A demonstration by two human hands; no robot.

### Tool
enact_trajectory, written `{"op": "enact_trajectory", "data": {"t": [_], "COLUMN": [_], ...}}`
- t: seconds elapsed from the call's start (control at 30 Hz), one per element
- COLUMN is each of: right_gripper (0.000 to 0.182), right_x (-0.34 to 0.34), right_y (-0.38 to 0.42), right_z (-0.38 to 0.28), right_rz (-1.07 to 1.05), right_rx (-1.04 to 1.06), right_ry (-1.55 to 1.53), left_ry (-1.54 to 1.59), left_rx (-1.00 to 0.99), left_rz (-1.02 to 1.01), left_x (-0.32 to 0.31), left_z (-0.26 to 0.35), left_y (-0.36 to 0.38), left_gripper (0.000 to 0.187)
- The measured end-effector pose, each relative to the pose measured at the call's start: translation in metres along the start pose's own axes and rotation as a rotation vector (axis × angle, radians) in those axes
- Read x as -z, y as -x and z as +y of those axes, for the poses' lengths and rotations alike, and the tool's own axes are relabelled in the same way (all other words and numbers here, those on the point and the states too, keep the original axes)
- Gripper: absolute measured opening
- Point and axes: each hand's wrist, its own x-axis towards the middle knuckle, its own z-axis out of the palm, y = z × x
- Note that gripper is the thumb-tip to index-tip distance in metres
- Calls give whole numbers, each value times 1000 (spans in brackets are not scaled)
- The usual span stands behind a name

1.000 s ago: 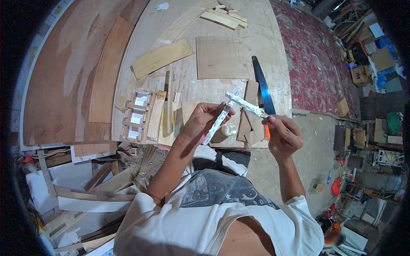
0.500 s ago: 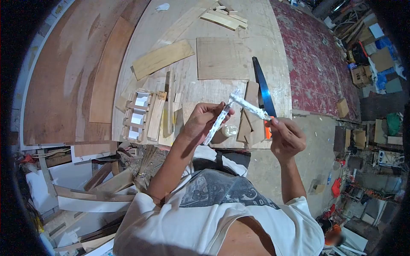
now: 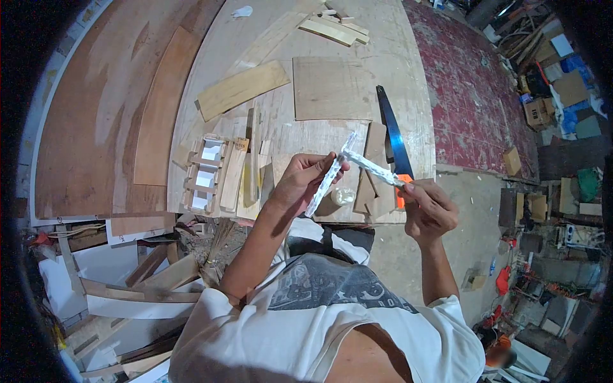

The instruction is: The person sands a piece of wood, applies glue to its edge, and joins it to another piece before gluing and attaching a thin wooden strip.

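My left hand [image 3: 310, 179] is closed round a narrow strip [image 3: 325, 182] smeared with white paste, held tilted above the table's near edge. Between the fingertips of my right hand [image 3: 429, 204] is the end of a thin stick [image 3: 371, 168], thickly coated in the same white. Its far end touches the strip near the top. Below and between the hands stands a small round container [image 3: 343, 196] with whitish contents. A handsaw [image 3: 394, 134] with an orange handle lies just beyond my right hand.
On the wooden table [image 3: 255, 45] lie a square board [image 3: 329, 88], a pale plank [image 3: 244, 89], brown offcuts [image 3: 375, 163] and a small slatted wooden frame [image 3: 205, 173]. Scrap wood [image 3: 147, 281] is heaped at lower left. Clutter lines the right side.
The white-coated stick has shifted slightly down along the strip. My left hand and the strip have barely moved.
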Motion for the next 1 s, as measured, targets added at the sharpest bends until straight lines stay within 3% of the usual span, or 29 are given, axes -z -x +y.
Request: {"op": "enact_trajectory", "data": {"t": [0.3, 0.5, 0.67, 1.0], "right_gripper": [22, 28, 26, 25], "right_x": [-3, -9, -12, -11], "right_y": [-7, 1, 0, 4], "right_z": [-3, 6, 7, 16], "right_rz": [37, -79, 39, 3], "right_rx": [-26, -29, -25, -28], "right_ry": [100, 122, 135, 173], "left_ry": [2, 38, 45, 41], "left_rx": [-6, 23, 27, 32], "left_rz": [43, -13, 0, -3], "left_x": [2, 4, 1, 3], "left_z": [-3, -2, -2, -3], "left_y": [1, 1, 2, 0], "left_gripper": [27, 29, 31, 30]}}
